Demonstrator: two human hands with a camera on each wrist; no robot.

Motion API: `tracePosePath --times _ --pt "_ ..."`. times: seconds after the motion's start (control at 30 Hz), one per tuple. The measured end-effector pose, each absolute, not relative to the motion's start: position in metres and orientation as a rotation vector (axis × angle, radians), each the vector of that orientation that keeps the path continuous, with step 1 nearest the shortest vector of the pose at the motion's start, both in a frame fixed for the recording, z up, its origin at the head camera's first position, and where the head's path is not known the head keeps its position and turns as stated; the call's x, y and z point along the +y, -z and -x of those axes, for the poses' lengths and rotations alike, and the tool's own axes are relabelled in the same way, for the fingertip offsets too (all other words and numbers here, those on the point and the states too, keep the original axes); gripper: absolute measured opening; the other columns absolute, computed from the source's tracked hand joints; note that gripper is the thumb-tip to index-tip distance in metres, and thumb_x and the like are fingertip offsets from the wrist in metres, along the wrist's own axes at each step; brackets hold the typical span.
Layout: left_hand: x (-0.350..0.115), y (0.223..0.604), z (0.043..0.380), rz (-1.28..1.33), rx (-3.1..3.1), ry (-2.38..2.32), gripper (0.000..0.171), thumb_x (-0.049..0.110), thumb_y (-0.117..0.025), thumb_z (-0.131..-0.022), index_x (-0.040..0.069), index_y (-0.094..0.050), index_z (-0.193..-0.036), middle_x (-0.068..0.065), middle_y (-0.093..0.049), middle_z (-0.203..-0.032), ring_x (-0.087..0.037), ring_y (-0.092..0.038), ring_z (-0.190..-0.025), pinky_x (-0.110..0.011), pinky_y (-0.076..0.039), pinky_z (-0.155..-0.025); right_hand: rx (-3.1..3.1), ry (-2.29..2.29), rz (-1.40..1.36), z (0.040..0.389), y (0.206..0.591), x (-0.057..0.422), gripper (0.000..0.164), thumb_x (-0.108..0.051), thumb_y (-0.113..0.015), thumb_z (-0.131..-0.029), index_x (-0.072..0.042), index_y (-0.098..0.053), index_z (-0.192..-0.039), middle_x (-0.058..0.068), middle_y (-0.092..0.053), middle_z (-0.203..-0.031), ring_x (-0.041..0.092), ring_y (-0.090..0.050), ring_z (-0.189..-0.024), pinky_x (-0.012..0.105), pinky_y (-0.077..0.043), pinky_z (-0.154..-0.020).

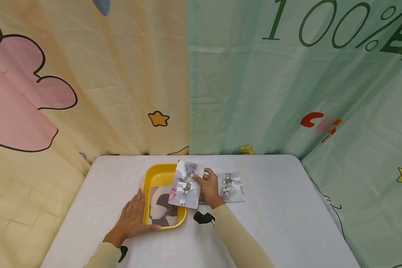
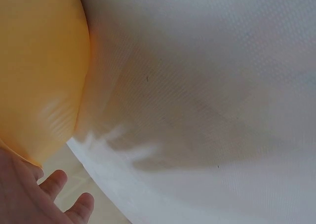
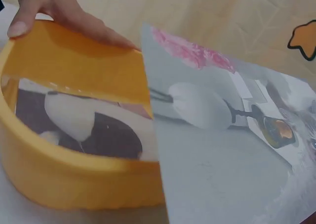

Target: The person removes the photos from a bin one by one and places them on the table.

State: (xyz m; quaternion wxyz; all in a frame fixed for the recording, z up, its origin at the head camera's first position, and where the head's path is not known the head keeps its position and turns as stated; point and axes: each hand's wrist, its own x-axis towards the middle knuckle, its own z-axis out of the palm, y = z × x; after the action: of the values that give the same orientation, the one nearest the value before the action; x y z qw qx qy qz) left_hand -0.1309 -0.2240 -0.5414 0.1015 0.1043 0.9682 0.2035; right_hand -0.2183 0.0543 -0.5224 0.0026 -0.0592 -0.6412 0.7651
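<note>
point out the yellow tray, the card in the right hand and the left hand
Yellow tray [image 1: 161, 178]: head view, bare inside toward the far end.
Held card [image 1: 184, 188]: head view, middle of its printed face.
Left hand [image 1: 131, 219]: head view, back of the hand.

In the head view, long pale-yellow sleeves cover both arms: the left sleeve [image 1: 104, 256] at the bottom, left of centre, the right sleeve [image 1: 242, 238] at the bottom, right of centre. The cloth looks plain and smooth, ending at the wrists. A narrow black piece [image 1: 123, 254] sits by the left cuff; a larger, rounded black lump [image 1: 203, 217] by the right cuff has a small silvery bit at its end. The left hand [image 1: 132, 216] and right hand [image 1: 208, 186] are bare, and the left thumbnail [image 3: 19, 29] looks rounded.
</note>
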Motion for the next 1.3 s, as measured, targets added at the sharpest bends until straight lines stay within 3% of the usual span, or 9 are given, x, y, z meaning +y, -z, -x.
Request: tracePosePath --times 0.3,0.5,0.67,0.8,0.93,1.1,1.3 --pt "-0.225 0.544 0.132 -0.302 2.849 -0.604 0.141 0.077 -0.069 -0.062 -0.01 -0.002 -0.15 -0.026 0.003 -0.158 -0.045 -0.01 -0.142 -0.064 -0.009 -0.111 -2.091 -2.261 0.395 0.231 0.523 0.128 0.031 -0.008 -0.073 -0.086 -0.001 -0.059 -0.113 0.012 -0.071 -0.092 0.015 -0.068 -0.073 0.026 -0.053 -0.06" --pt "-0.223 0.543 0.132 -0.282 2.822 -0.601 0.141 0.078 -0.068 -0.062 -0.009 0.0 -0.15 -0.025 0.006 -0.158 -0.045 -0.007 -0.142 -0.064 -0.007 -0.111 -2.19 -2.172 0.465 0.236 0.525 0.191 0.032 -0.01 -0.07 -0.089 -0.001 -0.058 -0.118 0.0 -0.068 -0.086 0.007 -0.061 -0.071 0.021 -0.047 -0.061" --pt "-0.224 0.542 0.132 -0.288 2.829 -0.6 0.141 0.078 -0.068 -0.062 -0.01 -0.001 -0.15 -0.026 0.005 -0.158 -0.045 -0.007 -0.142 -0.064 -0.007 -0.111 -2.221 -2.08 0.538 0.238 0.528 0.241 0.04 -0.012 -0.067 -0.091 0.001 -0.054 -0.126 -0.002 -0.067 -0.091 0.004 -0.062 -0.075 0.019 -0.049 -0.064" --pt "-0.224 0.541 0.132 -0.295 2.836 -0.594 0.141 0.078 -0.068 -0.062 -0.01 -0.002 -0.15 -0.026 0.005 -0.158 -0.046 -0.008 -0.142 -0.065 -0.008 -0.111 -2.248 -1.997 0.618 0.239 0.533 0.276 0.045 -0.015 -0.066 -0.092 0.0 -0.051 -0.131 0.0 -0.067 -0.096 0.003 -0.062 -0.074 0.018 -0.05 -0.065" --pt "-0.224 0.54 0.131 -0.294 2.844 -0.596 0.14 0.077 -0.068 -0.062 -0.01 -0.002 -0.15 -0.026 0.004 -0.158 -0.045 -0.009 -0.142 -0.065 -0.009 -0.11 -2.347 -1.908 0.649 0.243 0.541 0.3 0.048 -0.015 -0.063 -0.094 0.002 -0.047 -0.135 0.013 -0.064 -0.111 0.002 -0.06 -0.078 0.019 -0.049 -0.069" --pt "-0.224 0.539 0.131 -0.306 2.858 -0.609 0.139 0.075 -0.07 -0.063 -0.01 -0.003 -0.15 -0.027 0.002 -0.158 -0.045 -0.011 -0.142 -0.065 -0.011 -0.11 -2.532 -1.813 0.624 0.243 0.554 0.315 0.047 -0.016 -0.056 -0.098 0.002 -0.043 -0.139 0.026 -0.056 -0.128 0.012 -0.058 -0.089 0.026 -0.048 -0.077" --pt "-0.223 0.54 0.131 -0.299 2.852 -0.585 0.14 0.077 -0.068 -0.062 -0.01 -0.002 -0.15 -0.028 0.002 -0.158 -0.045 -0.011 -0.142 -0.065 -0.011 -0.11 -2.59 -1.821 0.624 0.243 0.57 0.318 0.05 -0.014 -0.053 -0.098 0.002 -0.037 -0.143 0.028 -0.054 -0.128 0.015 -0.059 -0.088 0.024 -0.05 -0.069"
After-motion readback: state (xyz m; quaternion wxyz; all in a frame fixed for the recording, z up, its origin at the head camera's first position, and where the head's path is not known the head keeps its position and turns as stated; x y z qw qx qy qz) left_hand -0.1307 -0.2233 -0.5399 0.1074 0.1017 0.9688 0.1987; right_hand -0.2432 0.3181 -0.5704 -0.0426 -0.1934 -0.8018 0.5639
